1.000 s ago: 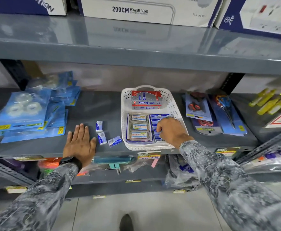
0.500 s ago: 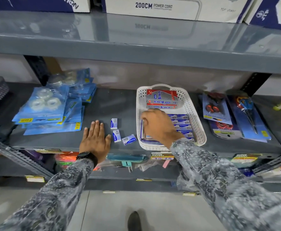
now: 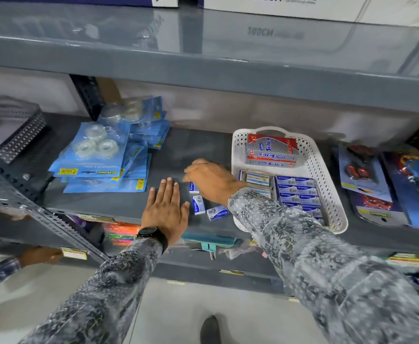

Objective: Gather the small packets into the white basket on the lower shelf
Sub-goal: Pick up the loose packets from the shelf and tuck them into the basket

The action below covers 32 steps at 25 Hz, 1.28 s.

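Head view: right hand (image 3: 212, 181) reaches over three packets (image 3: 199, 204) beside basket (image 3: 330, 194), fingers' grip cannot tell; left hand (image 3: 165, 209) flat on shelf (image 3: 104, 204), fingers spread, released

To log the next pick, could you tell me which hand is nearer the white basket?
Right. The right hand is just beside the white basket, over loose packets; the left hand lies flat farther left.
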Each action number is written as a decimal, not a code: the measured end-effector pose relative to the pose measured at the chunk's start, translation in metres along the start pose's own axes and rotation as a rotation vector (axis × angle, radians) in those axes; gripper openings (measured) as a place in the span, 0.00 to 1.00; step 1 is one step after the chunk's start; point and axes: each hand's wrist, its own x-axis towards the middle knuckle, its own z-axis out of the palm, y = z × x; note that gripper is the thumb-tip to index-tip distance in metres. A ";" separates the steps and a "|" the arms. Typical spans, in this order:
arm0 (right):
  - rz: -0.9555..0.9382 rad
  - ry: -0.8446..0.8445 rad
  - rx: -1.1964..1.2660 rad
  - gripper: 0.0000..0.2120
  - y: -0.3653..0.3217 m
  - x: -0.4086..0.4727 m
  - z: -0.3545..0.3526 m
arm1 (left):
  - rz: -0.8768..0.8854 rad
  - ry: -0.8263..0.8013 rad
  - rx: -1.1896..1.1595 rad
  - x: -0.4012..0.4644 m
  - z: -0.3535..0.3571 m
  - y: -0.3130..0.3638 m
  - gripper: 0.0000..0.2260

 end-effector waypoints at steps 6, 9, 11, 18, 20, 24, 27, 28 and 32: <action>-0.040 -0.072 0.049 0.22 0.007 0.010 0.016 | -0.005 0.016 -0.022 0.000 0.003 -0.002 0.33; -0.063 -0.038 0.055 0.17 0.005 0.001 0.007 | 0.005 -0.006 -0.003 0.001 0.002 -0.003 0.32; -0.056 0.038 0.104 0.14 0.004 -0.009 -0.003 | 0.007 -0.019 0.009 0.000 0.001 -0.004 0.32; 0.323 0.238 0.347 0.20 0.057 -0.106 -0.037 | -0.007 -0.024 0.008 -0.001 0.001 -0.003 0.34; 0.501 0.152 0.302 0.19 0.086 -0.146 -0.039 | -0.009 -0.028 -0.005 -0.001 0.000 -0.003 0.35; 0.695 -0.046 0.149 0.19 0.114 -0.198 -0.034 | -0.012 -0.019 -0.022 0.000 0.000 -0.003 0.36; 0.698 -0.081 0.027 0.17 0.113 -0.208 -0.030 | -0.018 -0.017 -0.044 0.000 0.000 -0.002 0.35; 0.699 -0.088 -0.008 0.17 0.111 -0.208 -0.029 | -0.019 -0.017 -0.039 0.000 0.000 -0.002 0.35; 0.707 -0.068 -0.039 0.16 0.111 -0.210 -0.021 | -0.010 -0.006 -0.026 0.000 -0.001 -0.001 0.36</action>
